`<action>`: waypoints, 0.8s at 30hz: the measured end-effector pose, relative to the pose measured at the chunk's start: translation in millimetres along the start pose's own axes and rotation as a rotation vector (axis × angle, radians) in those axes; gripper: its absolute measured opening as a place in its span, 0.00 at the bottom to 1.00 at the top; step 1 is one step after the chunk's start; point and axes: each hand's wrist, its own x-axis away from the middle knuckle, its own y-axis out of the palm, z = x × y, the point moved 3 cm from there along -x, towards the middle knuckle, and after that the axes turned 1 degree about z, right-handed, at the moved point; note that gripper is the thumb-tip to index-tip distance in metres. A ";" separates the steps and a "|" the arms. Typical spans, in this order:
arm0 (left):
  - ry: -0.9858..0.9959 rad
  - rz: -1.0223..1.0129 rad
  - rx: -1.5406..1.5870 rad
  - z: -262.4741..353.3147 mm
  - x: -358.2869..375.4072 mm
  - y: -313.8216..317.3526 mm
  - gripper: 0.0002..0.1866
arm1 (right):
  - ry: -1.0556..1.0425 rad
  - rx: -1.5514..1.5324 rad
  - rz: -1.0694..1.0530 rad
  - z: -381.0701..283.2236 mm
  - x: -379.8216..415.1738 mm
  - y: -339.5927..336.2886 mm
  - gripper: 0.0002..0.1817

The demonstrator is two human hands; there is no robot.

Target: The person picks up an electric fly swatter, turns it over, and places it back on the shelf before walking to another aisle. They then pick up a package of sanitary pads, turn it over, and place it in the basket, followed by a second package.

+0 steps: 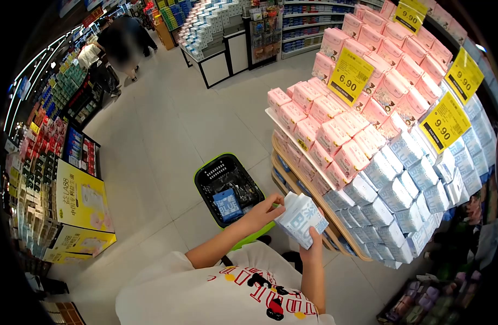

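Note:
I hold a white and light-blue tissue pack (304,223) in front of my body, tilted, beside the stacked display. My right hand (312,244) is closed around its lower right side, with the thumb along the edge. My left hand (268,210) has curled fingers at the pack's upper left end, apparently pinching the wrapper there. Below my left forearm, a black shopping basket (204,187) with a green rim is on the floor. A blue packet (226,205) lies in it, next to dark items that I cannot make out.
On the right, a tiered display holds pink tissue packs (319,130) and light-blue packs (398,195) under yellow price signs (351,76). A yellow promotional box (81,203) stands at the left shelves. Several people (100,57) are in the far aisle, near a white-topped counter display (211,32).

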 end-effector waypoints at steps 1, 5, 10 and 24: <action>-0.029 -0.011 0.087 1.1 -2.3 7.8 0.22 | -0.003 0.000 -0.003 -5.2 3.4 1.5 0.48; -0.014 -0.112 0.008 18.3 -9.8 53.7 0.39 | -0.064 0.244 -0.039 -23.1 11.8 -26.4 0.54; 0.013 -0.086 0.089 9.3 -20.7 119.5 0.37 | -0.092 0.264 -0.098 -70.3 26.7 -66.3 0.55; -0.087 -0.188 0.077 14.8 -30.4 225.2 0.38 | -0.256 0.358 -0.163 -138.2 51.1 -158.4 0.54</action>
